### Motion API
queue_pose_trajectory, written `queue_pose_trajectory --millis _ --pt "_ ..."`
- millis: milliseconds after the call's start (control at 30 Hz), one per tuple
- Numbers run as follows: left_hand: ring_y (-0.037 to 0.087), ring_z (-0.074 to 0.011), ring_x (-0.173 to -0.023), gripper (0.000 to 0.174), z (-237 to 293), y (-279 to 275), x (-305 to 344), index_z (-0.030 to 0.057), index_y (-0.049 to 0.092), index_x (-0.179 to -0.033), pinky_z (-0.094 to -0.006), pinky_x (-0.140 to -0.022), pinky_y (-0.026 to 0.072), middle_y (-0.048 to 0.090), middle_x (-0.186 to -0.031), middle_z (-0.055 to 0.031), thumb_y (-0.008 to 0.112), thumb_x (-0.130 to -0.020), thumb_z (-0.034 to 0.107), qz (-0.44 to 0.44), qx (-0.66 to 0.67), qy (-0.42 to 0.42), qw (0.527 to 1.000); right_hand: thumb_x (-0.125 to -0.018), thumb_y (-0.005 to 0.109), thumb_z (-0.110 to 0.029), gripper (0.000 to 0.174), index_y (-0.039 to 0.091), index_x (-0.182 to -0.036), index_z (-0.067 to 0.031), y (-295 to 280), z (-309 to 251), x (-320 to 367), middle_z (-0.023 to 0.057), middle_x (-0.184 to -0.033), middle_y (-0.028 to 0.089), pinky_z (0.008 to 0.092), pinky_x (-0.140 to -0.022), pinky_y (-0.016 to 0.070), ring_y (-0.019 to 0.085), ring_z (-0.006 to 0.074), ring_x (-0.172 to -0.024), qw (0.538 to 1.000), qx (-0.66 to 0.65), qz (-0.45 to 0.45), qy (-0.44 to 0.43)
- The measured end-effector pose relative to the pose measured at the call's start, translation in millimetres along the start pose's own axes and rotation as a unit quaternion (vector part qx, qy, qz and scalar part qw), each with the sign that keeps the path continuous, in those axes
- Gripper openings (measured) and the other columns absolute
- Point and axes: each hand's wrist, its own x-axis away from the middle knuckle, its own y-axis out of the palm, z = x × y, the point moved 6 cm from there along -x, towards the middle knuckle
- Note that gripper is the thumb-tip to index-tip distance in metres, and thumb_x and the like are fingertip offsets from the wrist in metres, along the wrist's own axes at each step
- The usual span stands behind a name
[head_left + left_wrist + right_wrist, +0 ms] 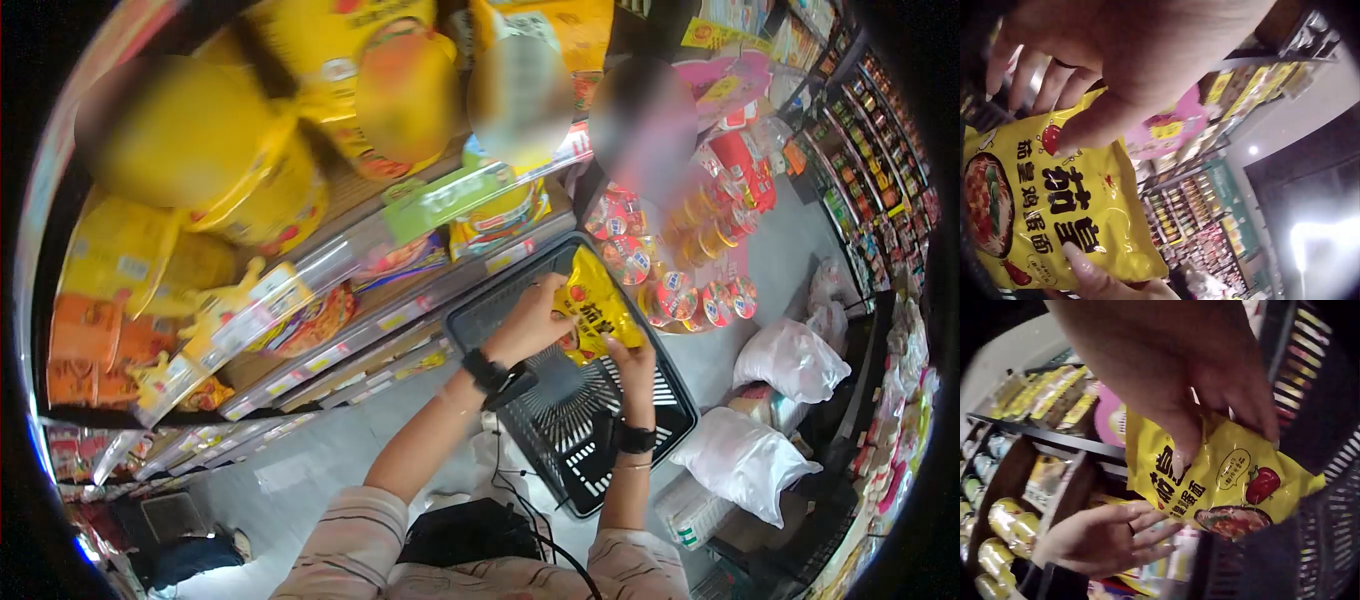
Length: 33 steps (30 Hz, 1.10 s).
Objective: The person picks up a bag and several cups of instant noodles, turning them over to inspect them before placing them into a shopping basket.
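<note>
A yellow packet of instant noodles (612, 295) is held over a dark shopping basket (560, 405). My right hand (632, 368) grips the packet at its near end, the thumb lying on its printed front and the fingers behind. At the packet's other end, my left hand (530, 322) has its fingers straight and spread. The right wrist view shows that left hand (1100, 540) palm-side, fingertips right at the packet's edge. In the left wrist view its thumb overlaps the packet front (1060, 206). Slots show in the basket's bottom beneath the hands.
A shelf (345, 260) with yellow noodle tubs (265, 190) and packets runs along the left. Several red-lidded cups (675, 295) stand beyond the basket. White plastic bags (745, 455) lie at the right, and more stocked shelves (870, 150) stand farther off.
</note>
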Motion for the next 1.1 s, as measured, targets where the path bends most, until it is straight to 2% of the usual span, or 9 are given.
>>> queue_pose_trajectory --millis 100,200,300,400,500,633,700,833,1100 --pt "0.049 -0.0277 -0.108 0.068 60.9 -55.2 78.4 0.0019 0.037 -0.121 -0.0330 -0.089 0.0396 0.050 -0.115 -0.0163 0.075 -0.068 0.023 0.045 -0.120 0.130 0.983 -0.082 0.059 -0.006 0.028 0.054 -0.108 0.0038 20.9 -65.9 50.5 0.0052 -0.096 0.062 0.0243 -0.077 0.0443 0.058 0.0117 -0.086 0.999 -0.013 -0.042 0.008" --pt "0.044 -0.0231 -0.114 0.079 64.4 -96.9 163.2 0.0026 0.031 -0.130 -0.0310 -0.094 0.0361 0.047 -0.121 -0.0144 0.076 -0.068 0.024 0.078 0.005 0.043 0.996 -0.081 0.062 -0.009 0.028 0.056 -0.106 0.0032 48.4 -104.8 104.0 0.0042 -0.097 0.062 0.0238 -0.077 0.0439 0.057 0.0111 -0.088 0.991 -0.015 -0.131 0.021" --pt "0.039 -0.0172 -0.118 0.086 74.3 -117.9 258.6 0.0025 0.026 -0.133 -0.0305 -0.098 0.0331 0.042 -0.127 -0.0117 0.077 -0.067 0.021 -0.081 -0.012 -0.068 0.994 -0.080 0.063 -0.009 0.030 0.056 -0.106 0.0030 98.9 -139.8 159.6 0.0041 -0.099 0.062 0.0256 -0.081 0.0431 0.056 0.0106 -0.089 0.960 -0.088 -0.265 -0.012" --pt "0.042 -0.0149 -0.113 0.085 73.1 -121.8 348.9 0.0022 0.028 -0.132 -0.0304 -0.097 0.0344 0.045 -0.125 -0.0086 0.079 -0.064 0.015 -0.062 0.143 -0.025 0.987 -0.083 0.061 -0.010 0.030 0.054 -0.110 0.0020 150.3 -149.6 214.3 0.0038 -0.101 0.061 0.0243 -0.081 0.0424 0.055 0.0094 -0.091 0.937 -0.039 -0.347 -0.001" --pt "0.047 -0.0131 -0.107 0.075 61.1 -128.5 432.9 0.0020 0.034 -0.128 -0.0285 -0.093 0.0383 0.049 -0.120 -0.0053 0.076 -0.066 0.008 0.100 0.216 -0.075 0.968 -0.085 0.057 -0.011 0.034 0.049 -0.117 0.0004 201.5 -142.7 266.3 0.0041 -0.106 0.059 0.0230 -0.082 0.0415 0.054 0.0082 -0.094 0.930 -0.105 -0.352 0.023" --pt "0.049 -0.0112 -0.105 0.064 54.6 -134.3 516.8 0.0019 0.038 -0.125 -0.0275 -0.090 0.0405 0.052 -0.117 -0.0035 0.071 -0.070 0.002 0.237 0.290 -0.082 0.924 -0.083 0.059 -0.008 0.063 0.023 -0.134 -0.0032 244.5 -123.5 338.7 0.0081 -0.128 0.041 0.0287 -0.095 0.0346 0.039 0.0147 -0.116 0.854 -0.145 -0.495 0.070" --pt "0.050 -0.0108 -0.103 0.059 50.3 -133.9 545.0 0.0018 0.040 -0.123 -0.0271 -0.090 0.0411 0.053 -0.115 -0.0030 0.069 -0.071 0.000 0.285 0.285 -0.081 0.912 -0.079 0.065 -0.007 0.077 0.015 -0.137 -0.0035 260.6 -124.2 371.1 0.0093 -0.131 0.036 0.0305 -0.098 0.0321 0.035 0.0164 -0.119 0.820 -0.101 -0.563 0.015" --pt "0.049 -0.0109 -0.103 0.059 43.8 -133.0 575.3 0.0020 0.039 -0.123 -0.0278 -0.090 0.0408 0.052 -0.116 -0.0036 0.069 -0.072 0.001 0.314 0.252 -0.066 0.913 -0.064 0.079 -0.012 0.101 0.011 -0.137 -0.0023 275.9 -124.3 400.6 0.0118 -0.131 0.035 0.0310 -0.099 0.0306 0.034 0.0165 -0.120 0.820 0.016 -0.571 -0.042" --pt "0.046 -0.0120 -0.108 0.073 68.1 -147.9 589.7 0.0026 0.035 -0.127 -0.0287 -0.092 0.0396 0.049 -0.120 -0.0047 0.075 -0.066 0.001 0.308 0.180 -0.026 0.934 -0.060 0.081 -0.008 0.102 0.012 -0.136 -0.0031 288.2 -131.9 406.8 0.0108 -0.130 0.037 0.0309 -0.099 0.0317 0.037 0.0172 -0.119 0.780 0.036 -0.619 -0.079"
